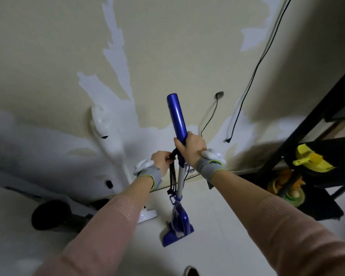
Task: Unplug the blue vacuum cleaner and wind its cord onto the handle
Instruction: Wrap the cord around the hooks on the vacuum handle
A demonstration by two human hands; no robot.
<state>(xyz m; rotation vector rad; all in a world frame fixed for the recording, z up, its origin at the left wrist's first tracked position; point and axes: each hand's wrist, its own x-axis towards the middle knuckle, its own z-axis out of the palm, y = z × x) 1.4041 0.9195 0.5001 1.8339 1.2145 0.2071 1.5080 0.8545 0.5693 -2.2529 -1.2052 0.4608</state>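
Note:
The blue vacuum cleaner (177,222) stands upright on the pale floor in the middle of the view, its blue handle (176,116) rising toward me. My right hand (191,146) is wrapped around the lower part of the handle. My left hand (161,160) pinches the black cord (172,176) just left of the handle. Several loops of the cord hang down along the grey tube. The plug is not clearly visible.
A white stick vacuum (108,140) leans on the peeling wall at the left. Two thin black cables (247,92) hang down the wall at right. A black shelf frame (315,120) with a yellow-lidded container (311,158) stands at the right edge.

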